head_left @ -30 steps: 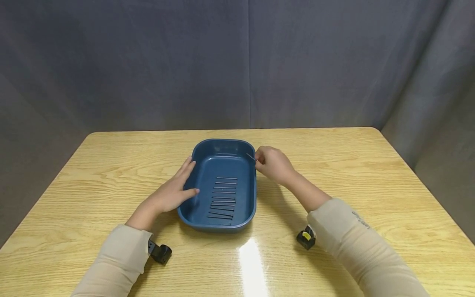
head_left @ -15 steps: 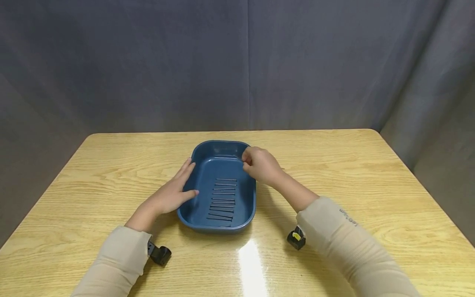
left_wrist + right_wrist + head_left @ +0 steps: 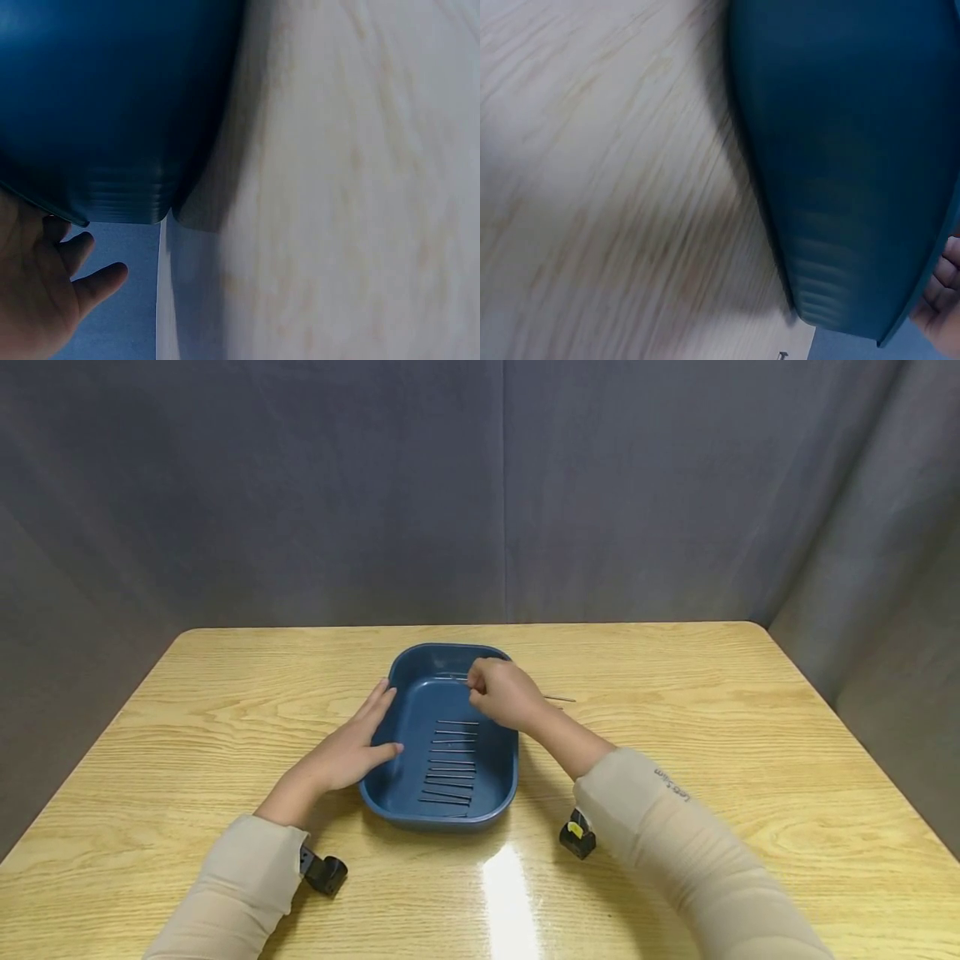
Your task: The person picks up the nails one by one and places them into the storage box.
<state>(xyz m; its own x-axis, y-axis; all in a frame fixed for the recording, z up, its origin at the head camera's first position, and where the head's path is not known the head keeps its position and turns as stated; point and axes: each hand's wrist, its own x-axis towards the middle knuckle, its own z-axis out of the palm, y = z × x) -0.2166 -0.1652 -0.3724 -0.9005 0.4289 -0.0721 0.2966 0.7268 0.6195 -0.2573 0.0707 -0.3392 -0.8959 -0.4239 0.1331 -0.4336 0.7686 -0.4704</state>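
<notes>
A blue rectangular tray (image 3: 495, 793) stands mid-table, with several thin nails (image 3: 452, 764) lying crosswise in a column on its floor. My left hand (image 3: 341, 756) rests on the tray's left rim, fingers straight and thumb reaching over the inside. Its fingers also show beside the tray wall in the left wrist view. Over the far right part of the tray, my right hand (image 3: 506, 695) pinches a nail (image 3: 456, 678) that points left. In the right wrist view, part of the right hand (image 3: 943, 296) appears beyond the tray's rim.
On the table just right of the tray lies a nail (image 3: 559, 698), partly behind the right hand, with another tip near it. Black wrist cameras (image 3: 324, 872) hang under both sleeves. A grey curtain (image 3: 480, 493) hangs behind the wooden table (image 3: 712, 718).
My right hand has moved left from the tray's right rim to over its inside, carrying the nail. A nail on the table came into view behind it. The left hand stays put.
</notes>
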